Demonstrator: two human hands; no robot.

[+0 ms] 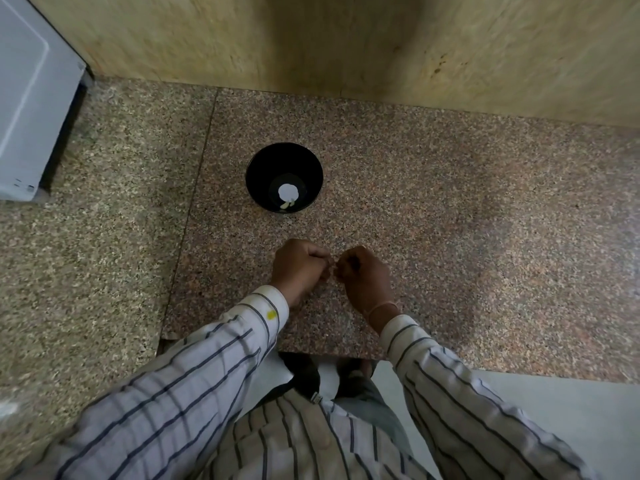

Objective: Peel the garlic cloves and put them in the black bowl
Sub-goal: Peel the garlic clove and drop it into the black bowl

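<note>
The black bowl [284, 177] stands on the granite counter, a little beyond my hands. At its bottom lies a peeled garlic clove [287, 203] beside a bright white glare spot. My left hand [298, 268] and my right hand [363, 277] are curled, knuckles up, and meet fingertip to fingertip just above the counter. Between the fingertips they pinch a small pale garlic clove [334, 270], which the fingers mostly hide. I cannot tell how much skin is on it.
The speckled granite counter [450, 237] runs left and right, with a seam left of the bowl. A beige stone wall [346, 39] backs it. A white appliance [31, 98] stands at the far left. The counter's front edge and pale floor [554, 410] lie near my body.
</note>
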